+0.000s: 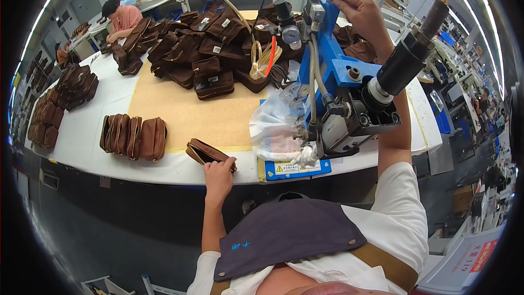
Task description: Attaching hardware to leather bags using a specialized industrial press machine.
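My left hand (218,176) is closed around the near end of a brown zip pouch (207,151). The pouch lies tilted at the table's front edge, its zipped opening parted. To its right stands a blue pneumatic press (341,71) with a black cylinder on top and a blue base plate (297,168). My right arm reaches around the press's right side. High up by the top of the blue frame is my right hand (357,13), fingers bent together; what they pinch, if anything, cannot be made out. A clear plastic sheet (270,125) hangs at the press's left.
Several finished-looking brown pouches (134,137) stand in a row on the left, with more stacks (71,88) beyond. A big heap of brown pouches (213,49) covers the table's back. Air hoses and a gauge (291,35) hang beside the press. People sit at the far left.
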A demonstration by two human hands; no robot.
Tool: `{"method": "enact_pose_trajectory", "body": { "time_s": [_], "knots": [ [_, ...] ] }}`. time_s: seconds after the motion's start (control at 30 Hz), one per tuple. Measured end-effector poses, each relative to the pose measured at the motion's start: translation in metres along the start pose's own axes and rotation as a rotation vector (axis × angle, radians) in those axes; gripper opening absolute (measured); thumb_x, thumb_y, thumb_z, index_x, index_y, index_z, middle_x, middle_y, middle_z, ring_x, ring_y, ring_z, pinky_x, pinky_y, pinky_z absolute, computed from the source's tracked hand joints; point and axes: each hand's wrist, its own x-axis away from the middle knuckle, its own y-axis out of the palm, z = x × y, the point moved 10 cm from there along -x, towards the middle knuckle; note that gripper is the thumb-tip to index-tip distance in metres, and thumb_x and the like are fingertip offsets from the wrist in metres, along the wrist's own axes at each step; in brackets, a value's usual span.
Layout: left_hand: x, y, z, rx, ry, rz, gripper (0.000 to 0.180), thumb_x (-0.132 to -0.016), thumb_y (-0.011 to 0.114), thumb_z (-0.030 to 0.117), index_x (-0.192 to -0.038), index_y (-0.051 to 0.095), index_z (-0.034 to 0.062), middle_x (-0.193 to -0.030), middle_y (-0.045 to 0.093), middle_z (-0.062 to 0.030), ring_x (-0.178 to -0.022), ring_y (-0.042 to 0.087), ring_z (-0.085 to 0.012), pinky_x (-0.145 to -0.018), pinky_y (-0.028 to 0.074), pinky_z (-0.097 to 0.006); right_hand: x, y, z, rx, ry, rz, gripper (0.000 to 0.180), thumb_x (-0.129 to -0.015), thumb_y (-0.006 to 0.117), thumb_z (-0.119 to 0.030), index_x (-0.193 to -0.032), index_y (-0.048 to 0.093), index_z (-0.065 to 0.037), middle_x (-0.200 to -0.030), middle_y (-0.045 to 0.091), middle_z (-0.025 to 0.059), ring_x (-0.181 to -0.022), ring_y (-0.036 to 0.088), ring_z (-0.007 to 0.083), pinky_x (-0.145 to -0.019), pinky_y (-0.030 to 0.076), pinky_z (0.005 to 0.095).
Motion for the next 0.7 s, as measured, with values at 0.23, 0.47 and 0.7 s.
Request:
{"method": "enact_pose_trajectory", "body": {
  "time_s": [0.23,0.47,0.7],
  "knots": [
    [-0.001,0.004,0.005,-0.049,0.03,-0.021,0.011,-0.077,0.061,0.008,-0.084,0.065,0.0153,-0.075,0.064,-0.0019,-0.077,0.057,-0.0214,-0.077,0.035,-0.038,0.006,-0.01,0.017,-0.065,0.126,-0.015,0.023,-0.095,0.057,-0.014,-0.115,0.068,-0.008,-0.106,0.067,0.0064,-0.094,0.064,0.0153,-0.086,0.052,0.0252],
    [-0.003,-0.002,0.006,0.013,0.067,0.068,0.006,-0.074,0.068,0.017,-0.078,0.064,0.0145,-0.075,0.063,-0.0005,-0.078,0.056,-0.0206,-0.076,0.035,-0.038,0.004,0.015,0.007,0.015,0.069,-0.153,0.03,-0.094,0.06,-0.022,-0.121,0.064,-0.01,-0.112,0.062,0.0087,-0.097,0.063,0.0189,-0.085,0.053,0.0271],
    [-0.004,0.005,0.002,0.025,0.043,0.068,0.007,-0.074,0.069,0.017,-0.076,0.063,0.0144,-0.075,0.063,-0.0007,-0.078,0.057,-0.0207,-0.076,0.035,-0.038,-0.005,0.013,0.017,0.056,0.08,-0.123,0.027,-0.091,0.063,-0.028,-0.111,0.07,-0.01,-0.093,0.067,0.0072,-0.087,0.065,0.0208,-0.076,0.051,0.0318]
  ]
}}
